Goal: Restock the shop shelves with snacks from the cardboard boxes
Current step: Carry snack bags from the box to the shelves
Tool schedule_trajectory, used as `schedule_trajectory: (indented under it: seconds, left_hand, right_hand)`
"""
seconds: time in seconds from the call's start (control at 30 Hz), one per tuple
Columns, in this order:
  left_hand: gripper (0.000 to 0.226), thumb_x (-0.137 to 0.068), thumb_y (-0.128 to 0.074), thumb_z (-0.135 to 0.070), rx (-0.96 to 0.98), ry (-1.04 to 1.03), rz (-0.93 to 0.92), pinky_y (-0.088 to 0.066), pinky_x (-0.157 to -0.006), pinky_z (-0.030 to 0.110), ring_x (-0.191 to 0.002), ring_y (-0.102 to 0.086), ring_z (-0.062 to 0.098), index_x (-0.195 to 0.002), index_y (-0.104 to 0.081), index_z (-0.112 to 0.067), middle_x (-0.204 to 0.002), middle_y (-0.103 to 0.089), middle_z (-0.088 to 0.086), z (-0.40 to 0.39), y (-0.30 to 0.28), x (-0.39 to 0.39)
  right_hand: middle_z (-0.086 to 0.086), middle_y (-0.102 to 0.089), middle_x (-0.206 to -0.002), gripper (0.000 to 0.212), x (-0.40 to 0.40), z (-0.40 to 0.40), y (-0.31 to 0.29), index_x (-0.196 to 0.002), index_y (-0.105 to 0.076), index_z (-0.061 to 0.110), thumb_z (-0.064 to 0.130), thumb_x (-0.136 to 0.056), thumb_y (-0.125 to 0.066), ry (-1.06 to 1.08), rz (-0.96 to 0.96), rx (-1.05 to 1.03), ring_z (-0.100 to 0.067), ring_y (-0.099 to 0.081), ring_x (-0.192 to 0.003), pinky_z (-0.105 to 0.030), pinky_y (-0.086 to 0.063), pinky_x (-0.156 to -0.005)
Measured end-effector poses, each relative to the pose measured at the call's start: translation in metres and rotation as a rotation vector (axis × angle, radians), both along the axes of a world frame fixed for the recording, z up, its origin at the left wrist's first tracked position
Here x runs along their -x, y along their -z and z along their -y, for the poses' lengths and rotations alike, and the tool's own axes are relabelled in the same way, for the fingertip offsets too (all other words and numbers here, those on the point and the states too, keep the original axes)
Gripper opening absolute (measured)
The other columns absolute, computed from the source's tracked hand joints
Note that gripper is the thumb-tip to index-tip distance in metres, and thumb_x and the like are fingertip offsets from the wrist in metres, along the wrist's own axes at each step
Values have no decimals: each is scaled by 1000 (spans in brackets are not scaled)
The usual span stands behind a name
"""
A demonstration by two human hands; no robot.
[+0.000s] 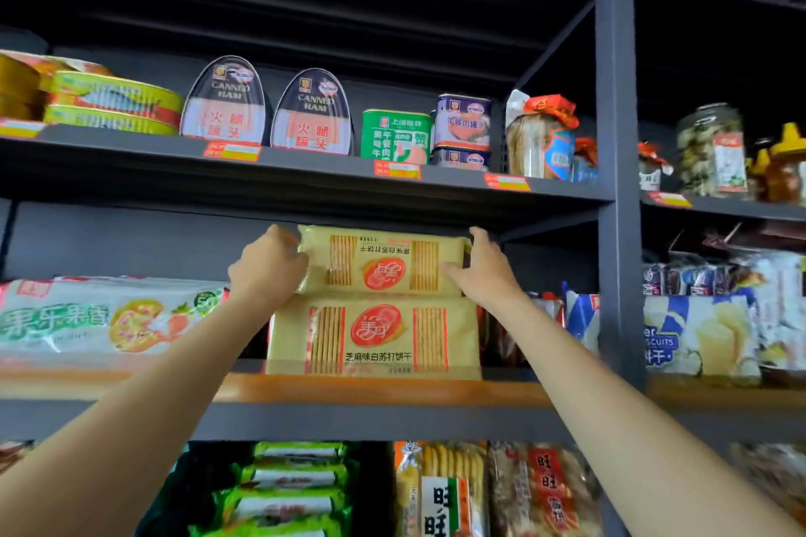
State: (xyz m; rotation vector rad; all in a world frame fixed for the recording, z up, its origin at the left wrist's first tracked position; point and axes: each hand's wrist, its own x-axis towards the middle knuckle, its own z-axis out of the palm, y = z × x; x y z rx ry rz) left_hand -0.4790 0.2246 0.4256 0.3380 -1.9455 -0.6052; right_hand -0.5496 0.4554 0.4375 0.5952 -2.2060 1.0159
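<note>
Restock, midway by appearance: left hand (268, 270) and right hand (484, 270) gripped the ends of a flat yellow plastic cracker packet (381, 261), printed upside down, atop the matching upright packet (375, 338); boxes unseen.

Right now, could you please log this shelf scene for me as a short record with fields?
Held item: upper yellow cracker pack, print upside down
Left hand: grips the pack's left end
Right hand: holds the pack's right end
Placement: on top of lower yellow cracker pack
Shelf: middle shelf
Shelf above: canned ham tins
</note>
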Motion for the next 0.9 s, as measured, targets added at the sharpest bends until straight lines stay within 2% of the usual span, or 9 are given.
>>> schedule_trajectory:
  seconds: [0.1,0.2,0.3,0.4,0.47,0.53,0.63,0.8,0.9]
  left_hand:
    - [29,-88,-49,-10,65,-52,-131,-33,-89,40,-106,-50,32,-117,-52,-8,-116,-55,11,-20,18,-17]
    - [26,-81,-49,-7,313,-138,-227,-36,-80,41,-95,-53,36,-105,-58,-5,-101,-57,13,-25,48,-37]
    - [31,-67,-38,-19,549,-232,-123,-31,-69,34,-73,-57,33,-88,-59,-10,-82,-57,10,-5,73,-69]
    - [37,-60,-38,-20,647,-344,53,-27,-69,33,-72,-59,31,-88,-61,-11,-82,-58,9,36,86,-110]
    - [37,-60,-48,-13,664,-444,156,-34,-74,36,-78,-61,32,-95,-62,-10,-89,-60,10,71,95,-137]
    - [43,-67,-59,-8,595,-521,251,-37,-84,41,-94,-57,34,-110,-58,-9,-106,-58,13,107,103,-164]
    - [54,-80,-55,-10,491,-590,325,-32,-96,45,-117,-44,33,-132,-43,-10,-129,-46,13,161,106,-206]
    - [57,-83,-52,-6,447,-529,310,-38,-96,45,-116,-46,35,-138,-38,-12,-134,-45,12,266,81,-260]
    - [60,-87,-51,-6,466,-445,338,-34,-101,38,-123,-42,30,-142,-31,-17,-142,-38,5,312,65,-266]
  right_hand:
    - [-8,-34,-139,49,-23,5,11,-138,-34,15,21,-93,-54,27,-265,-90,-25,-33,-129,-32,-36,-97]
    - [-6,-36,-132,40,-45,20,27,-131,-42,12,16,-92,-53,-71,-463,-191,-22,-34,-124,-30,-34,-98]
    - [-11,-37,-130,39,-67,48,39,-128,-45,9,11,-89,-53,-117,-500,-287,-29,-36,-121,-38,-35,-100]
    - [-12,-35,-132,44,-91,81,48,-132,-42,10,9,-89,-52,-160,-465,-351,-30,-34,-122,-39,-31,-99]
    - [-12,-35,-132,44,-106,105,49,-133,-42,11,9,-89,-51,-203,-480,-383,-30,-34,-123,-39,-32,-98]
    - [-12,-37,-131,43,-120,134,46,-131,-45,10,10,-89,-52,-248,-526,-418,-31,-36,-121,-40,-32,-98]
    - [-10,-40,-129,40,-140,189,38,-127,-47,12,13,-88,-55,-312,-568,-466,-30,-39,-118,-38,-30,-96]
    - [-4,-41,-131,34,-173,303,31,-122,-51,17,26,-90,-55,-357,-561,-561,-25,-36,-123,-34,-29,-96]
    - [-3,-43,-132,37,-182,365,32,-123,-52,19,33,-89,-56,-372,-498,-666,-25,-38,-124,-34,-28,-102]
